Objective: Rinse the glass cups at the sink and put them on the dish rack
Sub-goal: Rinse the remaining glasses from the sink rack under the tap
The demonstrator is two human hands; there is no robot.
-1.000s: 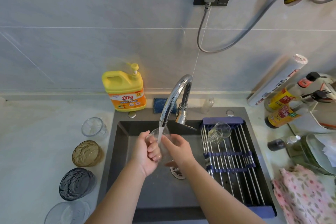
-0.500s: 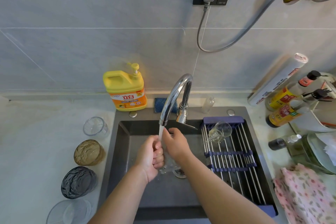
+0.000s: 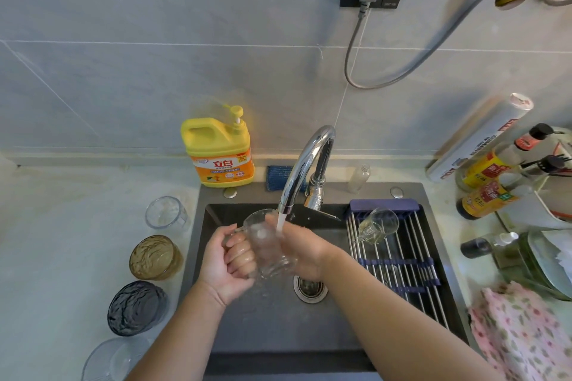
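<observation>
Left hand (image 3: 227, 260): fingers curled through the handle of the glass mug (image 3: 266, 244), gripping. Right hand (image 3: 301, 249): fingers wrapped round the mug body, opposite the left fingers. Water stream (image 3: 280, 221) from the faucet (image 3: 305, 170) lands at the right fingers, over the sink (image 3: 278, 328). Second cup (image 3: 377, 224) lies on the dish rack (image 3: 399, 263), right of the fingers, apart.

Six glass cups (image 3: 266, 244) (image 3: 379, 224) (image 3: 165, 213) (image 3: 154, 257) (image 3: 136, 308) (image 3: 114, 359) (two handled) — one detergent jug (image 3: 219, 155); one faucet (image 3: 305, 164)
</observation>
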